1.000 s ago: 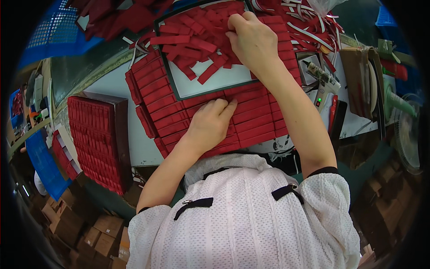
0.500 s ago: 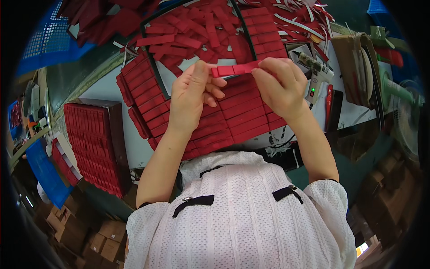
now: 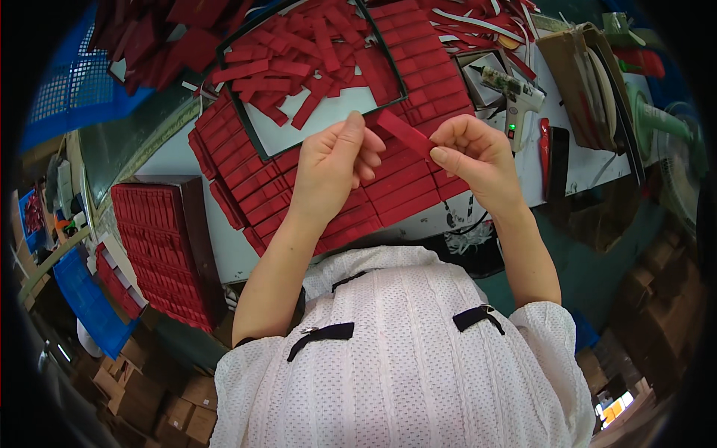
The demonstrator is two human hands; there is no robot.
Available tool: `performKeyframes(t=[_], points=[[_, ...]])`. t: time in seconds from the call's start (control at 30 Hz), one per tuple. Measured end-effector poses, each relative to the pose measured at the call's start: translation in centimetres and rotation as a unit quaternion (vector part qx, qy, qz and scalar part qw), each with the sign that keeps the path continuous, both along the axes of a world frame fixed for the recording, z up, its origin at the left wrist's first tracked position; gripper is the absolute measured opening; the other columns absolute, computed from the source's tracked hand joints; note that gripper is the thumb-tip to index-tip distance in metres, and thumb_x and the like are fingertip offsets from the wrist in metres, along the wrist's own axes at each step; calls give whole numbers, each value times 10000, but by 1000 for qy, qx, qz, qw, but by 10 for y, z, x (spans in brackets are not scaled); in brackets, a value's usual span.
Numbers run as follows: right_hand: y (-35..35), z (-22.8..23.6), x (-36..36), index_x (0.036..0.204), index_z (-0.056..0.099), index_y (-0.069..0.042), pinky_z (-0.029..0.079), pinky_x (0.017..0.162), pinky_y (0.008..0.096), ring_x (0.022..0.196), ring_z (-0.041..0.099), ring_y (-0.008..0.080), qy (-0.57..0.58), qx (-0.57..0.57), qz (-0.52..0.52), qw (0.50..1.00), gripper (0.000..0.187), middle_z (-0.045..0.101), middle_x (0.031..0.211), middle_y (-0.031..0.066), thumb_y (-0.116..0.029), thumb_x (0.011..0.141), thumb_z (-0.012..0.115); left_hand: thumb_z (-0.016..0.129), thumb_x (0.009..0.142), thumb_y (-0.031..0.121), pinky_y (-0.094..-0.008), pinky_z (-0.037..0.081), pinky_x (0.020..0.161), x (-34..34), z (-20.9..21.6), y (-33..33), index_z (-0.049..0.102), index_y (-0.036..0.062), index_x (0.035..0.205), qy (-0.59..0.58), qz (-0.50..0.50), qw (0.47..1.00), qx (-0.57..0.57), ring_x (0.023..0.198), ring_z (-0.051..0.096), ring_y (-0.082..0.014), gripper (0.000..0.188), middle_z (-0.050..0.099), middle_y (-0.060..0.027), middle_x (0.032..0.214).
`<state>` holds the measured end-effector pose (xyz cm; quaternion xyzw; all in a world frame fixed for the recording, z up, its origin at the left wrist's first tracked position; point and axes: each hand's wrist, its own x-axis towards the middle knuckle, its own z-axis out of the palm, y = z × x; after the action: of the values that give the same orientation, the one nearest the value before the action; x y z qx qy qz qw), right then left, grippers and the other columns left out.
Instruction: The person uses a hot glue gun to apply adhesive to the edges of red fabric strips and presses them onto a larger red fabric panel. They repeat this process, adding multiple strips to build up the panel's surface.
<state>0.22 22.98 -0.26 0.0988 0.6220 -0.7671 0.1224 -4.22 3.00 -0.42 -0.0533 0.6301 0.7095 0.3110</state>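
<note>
Between thumb and fingertips, my right hand [image 3: 478, 153] pinches one end of a flat red strip [image 3: 404, 134]. The strip slants up and left, its far end free in front of my left hand [image 3: 337, 163]. That hand is empty, thumb raised and fingers loosely curled and apart. Both hands are above rows of folded red pieces [image 3: 399, 187] laid side by side on the table. Just beyond them is a dark-edged tray [image 3: 258, 142] with a pale bottom, holding many loose red strips [image 3: 287, 56].
A glue gun [image 3: 517, 104] with a green light lies right, beside a red-handled tool [image 3: 544, 149] and a dark flat object [image 3: 558, 160]. A box of red pieces [image 3: 153, 246] stands left. Trimmed scraps [image 3: 485, 22] and a blue basket [image 3: 82, 89] are at the back.
My left hand has let go of the strip's left end. My right hand has moved slightly nearer and right, tilting the strip. The tray and table have shifted up in view.
</note>
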Motion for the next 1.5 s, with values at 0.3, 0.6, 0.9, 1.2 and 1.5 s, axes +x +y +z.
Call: performKeyframes(t=[0.3, 0.6, 0.9, 1.2, 1.5], points=[[-1, -9, 14, 766, 602, -46, 464, 548, 314, 650, 571, 232, 447, 436, 56, 779, 185, 588, 802, 62, 21, 601, 651, 522, 908, 340, -160, 359, 451, 17, -10, -7, 596, 53, 722, -157, -92, 983, 4, 496, 475, -31, 350, 562, -2, 620], [10, -56, 36, 765, 551, -5, 441, 560, 227, 645, 545, 88, 59, 217, -143, 964, 135, 586, 706, 28, -82, 873, 579, 544, 897, 148, -189, 402, 544, 51, -44, -14, 618, -2, 812, 152, -31, 972, -176, 618, 514, -49, 187, 586, -5, 697], [-7, -64, 14, 947, 547, 9, 456, 599, 230, 670, 571, 98, 94, 228, -189, 951, 126, 608, 797, 53, -24, 832, 588, 567, 873, 141, -261, 402, 540, 36, -50, -5, 606, -27, 760, 259, -65, 917, -296, 575, 520, -112, 206, 568, -63, 610], [-15, -52, 4, 979, 547, -14, 463, 545, 289, 609, 573, 170, 80, 432, -91, 894, 389, 582, 752, 70, -169, 688, 753, 576, 870, 147, -269, 400, 531, 36, -50, -3, 603, -26, 751, 266, -75, 902, -332, 557, 520, -130, 212, 565, -86, 604], [-23, -53, 0, 964, 522, -35, 483, 569, 363, 702, 603, 291, 119, 565, -71, 813, 487, 589, 827, 104, -259, 628, 793, 587, 845, 163, -386, 411, 541, 36, -36, 0, 546, -4, 697, 229, -34, 920, -316, 585, 540, -320, 228, 555, -158, 636]])
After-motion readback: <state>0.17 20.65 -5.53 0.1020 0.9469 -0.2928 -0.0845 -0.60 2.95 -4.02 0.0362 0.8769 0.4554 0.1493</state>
